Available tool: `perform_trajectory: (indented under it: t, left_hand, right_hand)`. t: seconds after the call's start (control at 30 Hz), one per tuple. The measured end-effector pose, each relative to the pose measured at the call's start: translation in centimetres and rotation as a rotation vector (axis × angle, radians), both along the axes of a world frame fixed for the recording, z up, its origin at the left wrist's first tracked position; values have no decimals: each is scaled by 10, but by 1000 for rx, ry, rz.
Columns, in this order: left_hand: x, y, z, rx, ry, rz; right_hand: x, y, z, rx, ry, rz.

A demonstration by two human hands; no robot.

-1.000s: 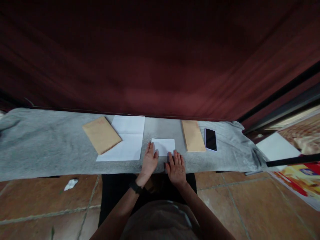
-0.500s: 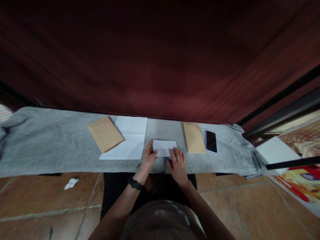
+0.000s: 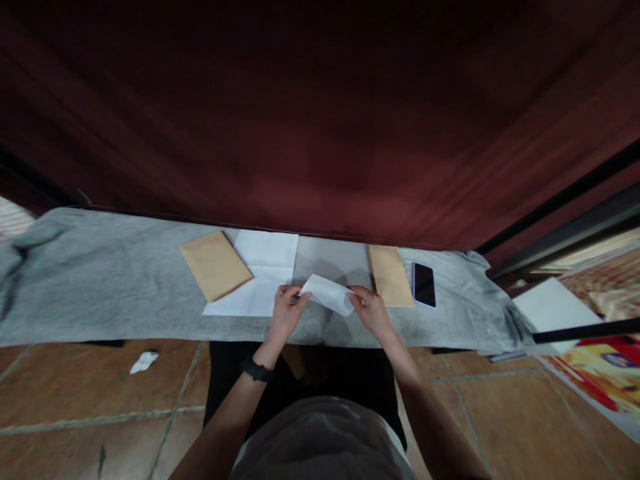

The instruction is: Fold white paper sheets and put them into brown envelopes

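Observation:
A small folded white paper (image 3: 327, 294) is held tilted above the grey cloth between both hands. My left hand (image 3: 289, 308), with a black band on its wrist, pinches the paper's left end between thumb and fingers. At the opposite end, my right hand (image 3: 369, 307) grips the paper's corner in the same way. Left of them, a creased white sheet (image 3: 267, 283) lies flat, partly under a brown envelope (image 3: 216, 265). Another brown envelope (image 3: 391, 276) lies just beyond my right hand.
A phone (image 3: 424, 285) lies right of the second envelope on the grey cloth (image 3: 115, 280). Behind rises a dark red fabric wall (image 3: 310, 133). A white board (image 3: 553, 307) and a colourful package (image 3: 607, 373) are at far right. White scrap (image 3: 144, 361) lies on the tiled floor.
The folded paper has been lifted off the cloth and tilted. My right hand has gone from lying on its lower right corner to gripping its right end; my left hand has shifted slightly left.

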State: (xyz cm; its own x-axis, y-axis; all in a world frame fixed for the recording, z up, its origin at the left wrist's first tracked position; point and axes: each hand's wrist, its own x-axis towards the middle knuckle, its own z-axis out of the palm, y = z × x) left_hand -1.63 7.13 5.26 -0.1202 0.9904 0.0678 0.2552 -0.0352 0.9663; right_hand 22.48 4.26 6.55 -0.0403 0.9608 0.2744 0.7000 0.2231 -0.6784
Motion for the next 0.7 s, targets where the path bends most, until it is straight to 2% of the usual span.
perform_trajectory:
  t: [0.17,0.23,0.33,0.43,0.53,0.7]
  left_hand:
    - [5,-1,-7,-261,-144,-180]
    - [11,-4,-13,-310,-168,-164]
    - [18,-6,-22,-368,-168,-121]
    - [22,-4,-28,-438,-148,-88]
    - [22,-2,-30,-489,-94,-75]
    - [20,-7,-21,-515,30,-92]
  right_hand:
    - [3,17,-14,-4,148,-133]
    - [4,21,-22,17,149,-193]
    - [1,20,-33,103,18,-241]
    - [-12,8,-45,155,-161,-199]
    - [-30,-8,-57,120,-283,-82]
    - [-48,-30,-67,61,-513,-4]
